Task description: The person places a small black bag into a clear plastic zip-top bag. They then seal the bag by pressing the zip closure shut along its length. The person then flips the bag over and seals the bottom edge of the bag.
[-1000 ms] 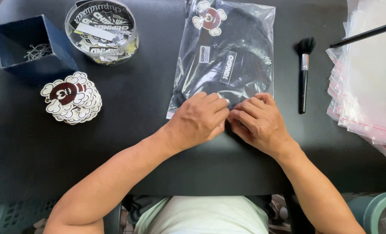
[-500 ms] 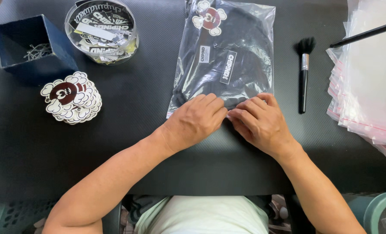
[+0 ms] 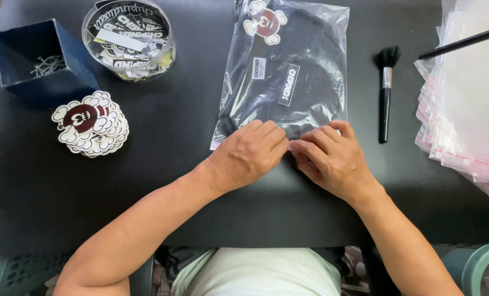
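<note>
A clear plastic bag (image 3: pixel 288 71) with a dark folded garment and a cloud-shaped sticker inside lies flat on the black table (image 3: pixel 162 181). My left hand (image 3: pixel 250 153) and my right hand (image 3: pixel 329 156) press side by side on the bag's near edge, fingertips pinched along it and almost touching each other. The bag's near edge is hidden under my fingers.
A stack of cloud-shaped stickers (image 3: pixel 91 123) lies at the left, behind it a dark blue open box (image 3: pixel 38 60) and a round clear tub of labels (image 3: pixel 128 38). A small black brush (image 3: pixel 386 93) lies right of the bag. A pile of empty zip bags (image 3: pixel 469 109) fills the right edge.
</note>
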